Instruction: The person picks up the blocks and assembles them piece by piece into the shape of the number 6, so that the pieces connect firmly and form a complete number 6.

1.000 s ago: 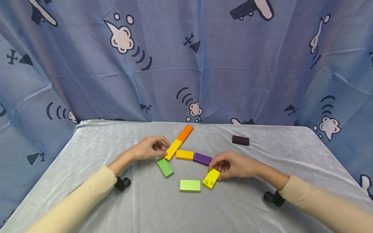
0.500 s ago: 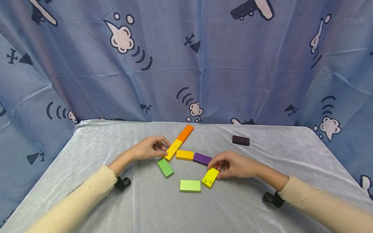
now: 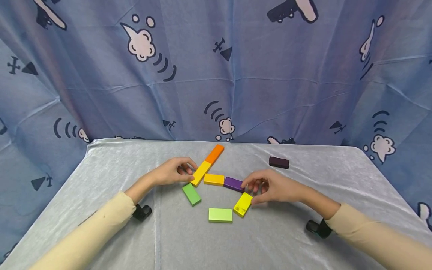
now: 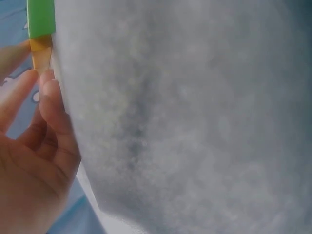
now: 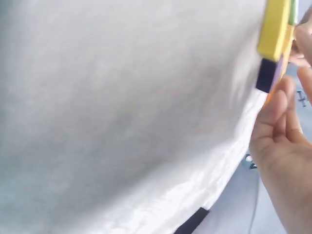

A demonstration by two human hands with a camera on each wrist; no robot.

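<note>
In the head view my left hand (image 3: 173, 171) has its thumb and index tips against the left side of a yellow-orange block (image 3: 201, 173). That block lies end to end with an orange block (image 3: 215, 153). My right hand (image 3: 275, 186) is spread loosely over the right side. Its thumb is beside a yellow block (image 3: 243, 204), and its index fingertip is over the end of a purple block (image 3: 233, 184). Another yellow-orange block (image 3: 214, 179) adjoins the purple one. The right wrist view shows daylight between the fingers and the yellow block (image 5: 274, 29).
A green block (image 3: 191, 194) lies below the left hand, and a light green block (image 3: 220, 215) is nearer the front. Farther back on the right sits a dark block (image 3: 279, 162). Grey cloth covers the table (image 3: 189, 243); a patterned blue curtain (image 3: 256, 93) hangs behind.
The right hand slid the yellow block slightly left and away from me, then loosened its pinch, its index finger lifting toward the purple block. The left hand stays put.
</note>
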